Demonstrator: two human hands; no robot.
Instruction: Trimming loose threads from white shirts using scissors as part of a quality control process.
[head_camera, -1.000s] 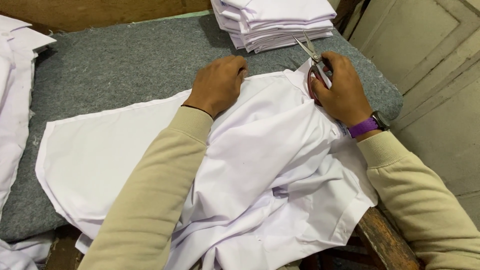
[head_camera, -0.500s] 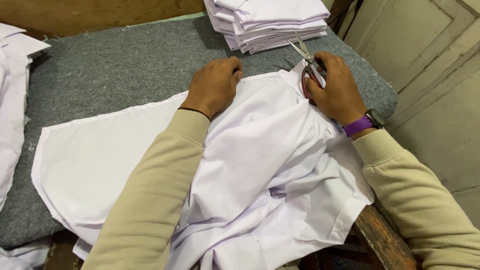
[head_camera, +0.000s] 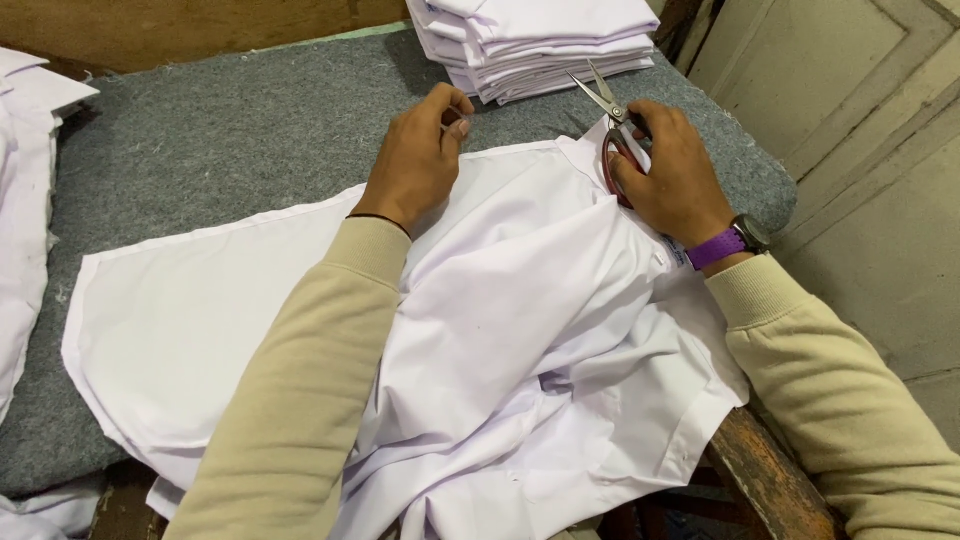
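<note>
Scissors (head_camera: 607, 115) in right hand (head_camera: 672, 170), blades angled up-left.

I take this for a garment workshop. I look down on a worktable (head_camera: 200, 150) padded with grey felt, its worn wooden edge showing at the near right corner. A stack of folded white shirts (head_camera: 540, 45) sits at the far edge, more white pieces (head_camera: 25, 200) pile along the left edge, and tailor's scissors (head_camera: 610, 125) are at work over a spread white shirt (head_camera: 520, 330).
</note>
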